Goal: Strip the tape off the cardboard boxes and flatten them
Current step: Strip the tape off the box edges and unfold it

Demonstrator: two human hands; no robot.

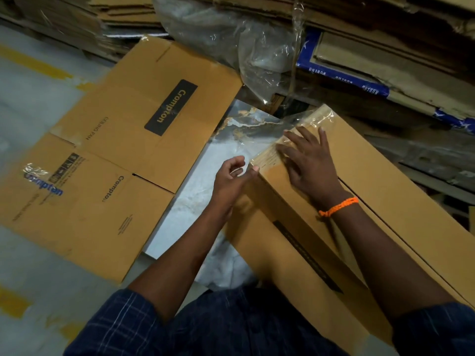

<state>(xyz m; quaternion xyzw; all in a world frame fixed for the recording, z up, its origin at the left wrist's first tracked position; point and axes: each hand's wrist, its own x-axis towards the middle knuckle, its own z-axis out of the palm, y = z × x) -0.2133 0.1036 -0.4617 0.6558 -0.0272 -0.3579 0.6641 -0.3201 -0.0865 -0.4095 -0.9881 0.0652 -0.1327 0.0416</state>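
A long brown cardboard box (380,191) lies tilted across my lap, its far end wrapped in clear tape (303,122). My right hand (308,163) rests flat on the box's top near that end, fingers spread. My left hand (231,181) pinches a loose edge of the clear tape at the box's near corner, and a sheet of it stretches from my fingers to the box end. A flattened Crompton box (115,155) lies on the floor to the left.
Stacks of flattened cardboard (372,27) and crumpled clear plastic (231,39) fill the back. A blue printed carton (341,70) lies under them. A marbled grey sheet (218,160) lies between the two boxes. The floor (30,98) at left carries worn yellow lines.
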